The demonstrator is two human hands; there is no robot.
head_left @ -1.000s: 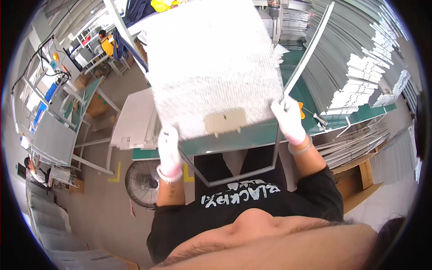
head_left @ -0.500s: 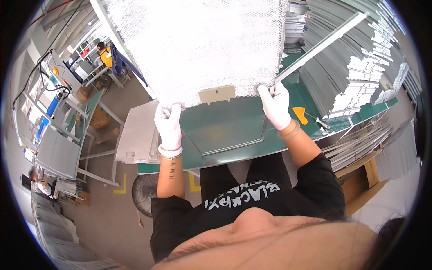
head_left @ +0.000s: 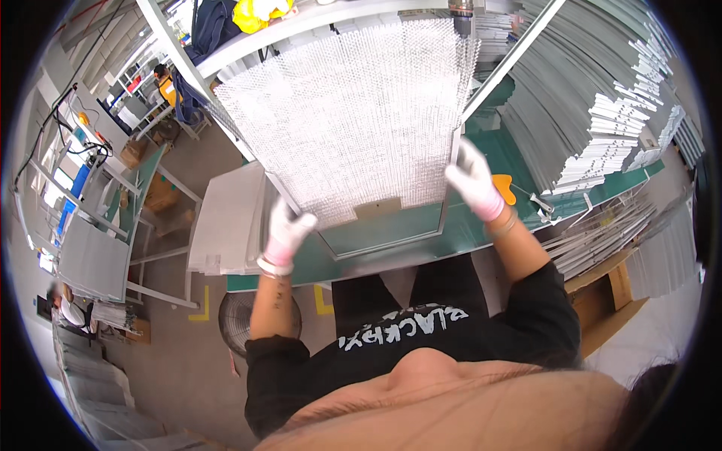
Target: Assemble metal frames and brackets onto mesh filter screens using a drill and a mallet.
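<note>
A white honeycomb-textured mesh panel (head_left: 346,124) lies over a thin grey rectangular frame (head_left: 391,248) on the green-topped bench. The panel's near edge carries a small beige tab (head_left: 377,208), and the frame's near end shows beyond it. My left hand (head_left: 288,234), in a white glove, is at the frame's left side, thumb spread from the fingers. At the right side is my gloved right hand (head_left: 475,182), fingers stretched along the frame's outer edge and thumb apart. Neither hand grips the panel; whether the fingertips touch the frame is unclear.
Tall stacks of grey frame pieces (head_left: 575,113) stand at the right, beside a yellow scraper (head_left: 504,188) and a screwdriver (head_left: 540,204). Flat pale panels (head_left: 226,222) are stacked at the left. A white shelf (head_left: 323,28) crosses above the bench. A floor fan (head_left: 239,319) stands below.
The mesh panel has come down from my raised hands onto the frame. Both hands have let go of its near edge and moved outward to the frame's sides, the left one also nearer me.
</note>
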